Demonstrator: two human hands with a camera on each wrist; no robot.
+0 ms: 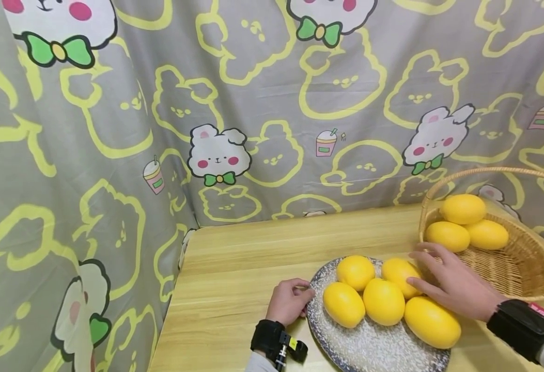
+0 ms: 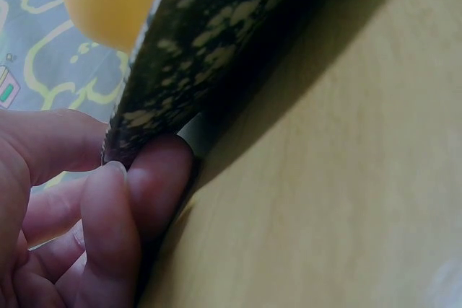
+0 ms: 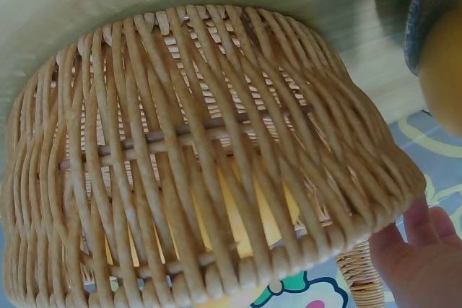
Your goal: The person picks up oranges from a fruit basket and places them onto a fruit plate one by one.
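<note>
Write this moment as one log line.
left hand: pinches plate edge; right hand: near basket and plate; on plate: five yellow fruits; in basket: three yellow fruits

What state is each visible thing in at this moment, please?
Speckled plate: bearing five fruits
Fruits on plate: yellow, apparently uncut
Wicker basket: handle raised, three fruits visible inside
Fruits in basket: yellow, apparently uncut, clustered
Left grip: holding the plate's rim
Right grip: loosely extended beside the plate's fruits
Curtain: hanging, creased
Table: bearing plate and basket

Left hand (image 1: 290, 301) pinching, fingers curled in; right hand (image 1: 462, 287) stretched forward, thumb apart from its loose fingers!
</note>
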